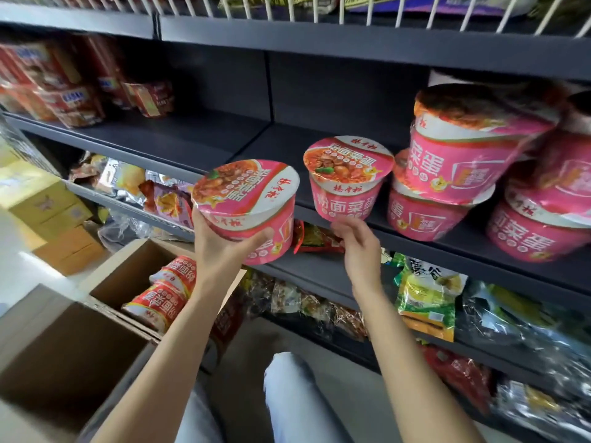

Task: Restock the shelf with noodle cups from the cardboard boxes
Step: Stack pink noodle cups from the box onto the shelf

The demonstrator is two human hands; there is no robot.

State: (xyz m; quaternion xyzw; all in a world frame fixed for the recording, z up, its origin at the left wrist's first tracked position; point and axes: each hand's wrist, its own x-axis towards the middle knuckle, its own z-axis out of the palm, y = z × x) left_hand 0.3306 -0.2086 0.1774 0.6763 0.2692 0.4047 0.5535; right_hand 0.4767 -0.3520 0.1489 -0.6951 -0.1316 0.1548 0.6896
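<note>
My left hand [220, 247] grips a pink noodle cup [248, 199] from below, tilted, in front of the dark shelf [179, 139]. Another pink noodle cup [347, 177] stands upright at the shelf's front edge. Just under it hovers my right hand [358, 241], fingers relaxed and holding nothing; contact with the cup is unclear. Several more pink cups [463, 148] are stacked on the shelf to the right. An open cardboard box [128, 273] at lower left holds red noodle cups [160, 302].
Red noodle packs [64, 91] sit at the shelf's far left, with bare shelf between them and the pink cups. Snack bags [428, 302] fill the lower shelves. A second open cardboard box [64, 353] stands nearest me. Yellow boxes [48, 212] lie on the floor at left.
</note>
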